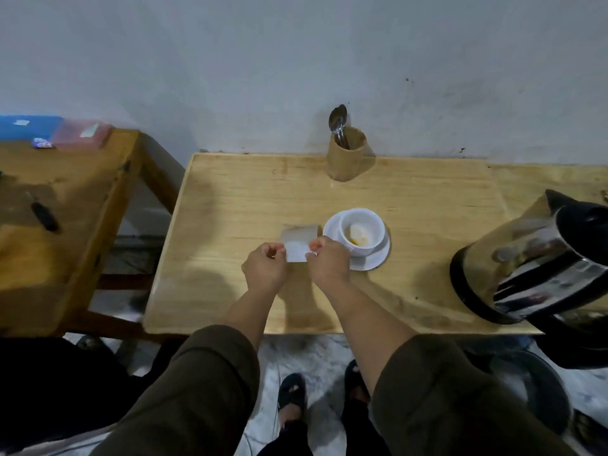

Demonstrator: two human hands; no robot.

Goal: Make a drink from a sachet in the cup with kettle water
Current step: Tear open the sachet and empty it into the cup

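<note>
A white cup (pixel 362 229) stands on a white saucer (pixel 370 261) in the middle of the wooden table (pixel 427 218). Inside the cup lie a pale lump and a bit of orange-brown liquid. Just left of the saucer, both hands pinch a small white sachet (pixel 296 252) above the table: my left hand (pixel 265 269) holds its left edge, my right hand (pixel 329 263) its right edge. A greyish paper piece (pixel 297 233) sits right behind the sachet. The steel kettle (pixel 539 258) with black base and lid stands at the table's right end.
A wooden holder (pixel 345 153) with metal spoons (pixel 339 126) stands at the back edge by the wall. A second wooden table (pixel 65 205) at the left carries a dark pen-like object (pixel 44 216), a blue box and a pink box. My feet are on the floor below.
</note>
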